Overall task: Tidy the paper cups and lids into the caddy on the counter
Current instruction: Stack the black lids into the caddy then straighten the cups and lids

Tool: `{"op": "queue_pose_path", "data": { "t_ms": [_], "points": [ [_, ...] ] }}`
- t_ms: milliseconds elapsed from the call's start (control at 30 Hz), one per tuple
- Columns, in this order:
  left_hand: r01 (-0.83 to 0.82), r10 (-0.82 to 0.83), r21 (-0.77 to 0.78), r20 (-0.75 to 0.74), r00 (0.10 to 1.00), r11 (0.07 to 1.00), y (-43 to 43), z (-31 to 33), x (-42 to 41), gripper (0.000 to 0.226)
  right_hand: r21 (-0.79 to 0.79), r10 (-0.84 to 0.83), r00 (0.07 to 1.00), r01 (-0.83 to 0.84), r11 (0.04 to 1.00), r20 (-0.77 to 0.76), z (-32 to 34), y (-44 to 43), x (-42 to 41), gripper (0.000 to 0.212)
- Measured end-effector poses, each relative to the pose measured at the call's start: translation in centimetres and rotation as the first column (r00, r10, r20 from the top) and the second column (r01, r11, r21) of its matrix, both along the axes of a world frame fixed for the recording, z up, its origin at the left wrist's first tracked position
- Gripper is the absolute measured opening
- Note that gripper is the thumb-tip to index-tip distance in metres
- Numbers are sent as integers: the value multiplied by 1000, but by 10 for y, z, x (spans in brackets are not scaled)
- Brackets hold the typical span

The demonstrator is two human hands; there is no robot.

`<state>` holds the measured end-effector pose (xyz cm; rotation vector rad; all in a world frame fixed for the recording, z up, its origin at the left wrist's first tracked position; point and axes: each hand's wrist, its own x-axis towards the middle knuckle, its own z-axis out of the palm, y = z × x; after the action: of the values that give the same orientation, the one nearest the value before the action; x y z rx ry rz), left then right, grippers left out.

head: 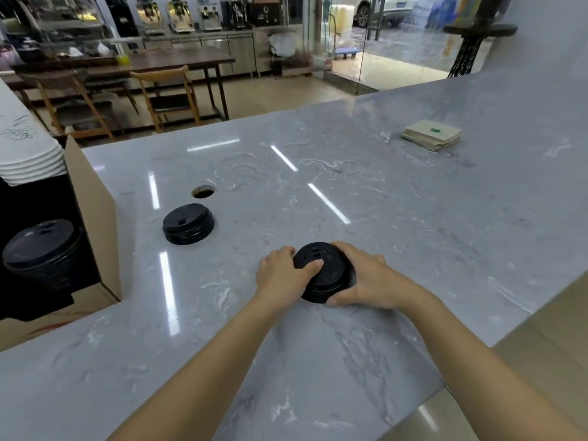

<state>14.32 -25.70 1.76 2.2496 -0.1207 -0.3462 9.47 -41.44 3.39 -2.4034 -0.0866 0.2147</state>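
Progress looks like roughly the halfway mark, if I'm judging it right. Over at the left edge, the cardboard caddy (95, 211) already has a stack of black lids (41, 246) sitting in its dark lower compartment, and a stack of white paper cups (28, 154) pokes out above it, though I can't tell exactly how those cups are seated. Still left out on the marble counter (413, 233): one short lid stack (188, 223) near the caddy, just in front of a round hole in the countertop (203, 191), plus the lid pile (324, 272) being handled, which sits near the middle of the counter and well apart from the caddy.

Both hands are on that pile. The left hand (283, 273) presses on it from the left with the thumb lying across the top, and the right hand (366, 278) wraps around the right side, fingers curled over the far rim and thumb at the near edge. So it's gripped between both, seemingly getting squared up or about to be lifted.

Lids themselves are glossy black plastic domes with sip slots on top, nested a bit unevenly so the pile leans. Also a stack of tan napkins (432, 134) sits far right, untouched.
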Motion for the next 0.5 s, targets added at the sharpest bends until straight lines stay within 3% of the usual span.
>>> {"op": "queue_pose_path", "data": {
  "t_ms": [67,167,233,300,400,500],
  "points": [
    [-18,5,230,54,999,973,1,2,-3,62,-12,4,1000,-4,1000,-6,-2,3,1,80],
    [-6,-5,229,44,999,973,3,4,-7,57,28,-9,1000,10,1000,-29,-5,6,4,81],
    [-21,21,115,0,1000,993,9,3,-8,63,83,-19,999,22,996,-30,-7,7,4,83],
    [-111,105,-124,-51,993,986,17,5,-7,63,156,-12,1000,9,988,17,-7,12,6,83],
    [-256,141,-514,-251,957,819,25,13,-6,47,252,1,991,-34,967,131,-4,26,15,86],
    [-372,161,-687,-353,922,625,39,23,-1,58,313,52,984,-104,944,169,-1,40,30,89]
  ]
}}
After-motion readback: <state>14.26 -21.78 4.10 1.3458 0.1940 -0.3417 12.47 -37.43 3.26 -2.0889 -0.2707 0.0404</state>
